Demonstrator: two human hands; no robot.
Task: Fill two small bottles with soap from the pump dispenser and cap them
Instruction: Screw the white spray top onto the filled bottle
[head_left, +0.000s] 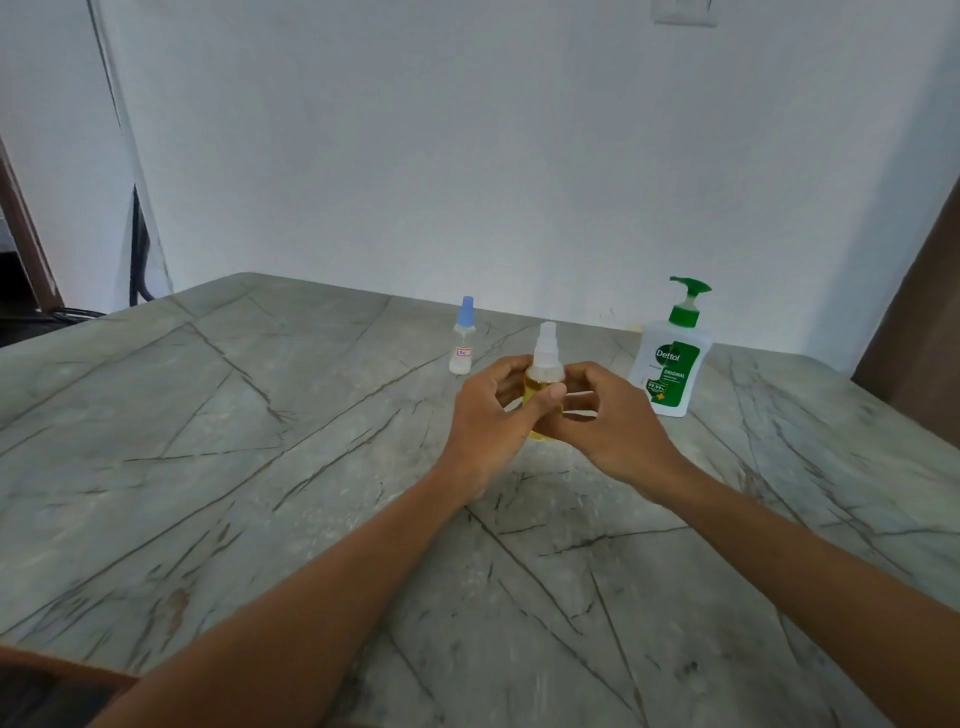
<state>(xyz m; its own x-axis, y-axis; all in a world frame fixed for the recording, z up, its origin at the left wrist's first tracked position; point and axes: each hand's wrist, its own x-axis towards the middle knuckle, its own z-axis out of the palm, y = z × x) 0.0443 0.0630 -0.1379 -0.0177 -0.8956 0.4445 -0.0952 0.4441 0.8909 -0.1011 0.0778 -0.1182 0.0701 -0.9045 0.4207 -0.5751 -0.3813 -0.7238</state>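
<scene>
You had both hands on 1 small bottle at the middle of the table (270, 441). Your left hand (485, 421) gripped the yellow bottle (540, 382) from its left side, fingers curled round the back and the thumb laid across the front of its body. Your right hand (610, 423) met it from the right, fingers bent and slightly spread, their tips against the bottle's shoulder and side, so both hands were clamped on the same bottle. The bottle stood upright between your hands and showed yellow liquid through its clear wall. Its pale spray cap (547, 345) sat on top, rising clear above your fingers. Your hands hid the base, so I cannot tell whether it rested on the table or was lifted off it.

The blue-capped bottle (462, 340), the 2nd small one, stood upright on the table, behind and to the left of your left hand, apart from it, with its cap on and a small label on its body. The pump dispenser (670, 358), white with a green label and green pump head, stood upright just beyond your right hand, near the far edge of the table. Behind all 3 rose a plain white wall (467, 156).
</scene>
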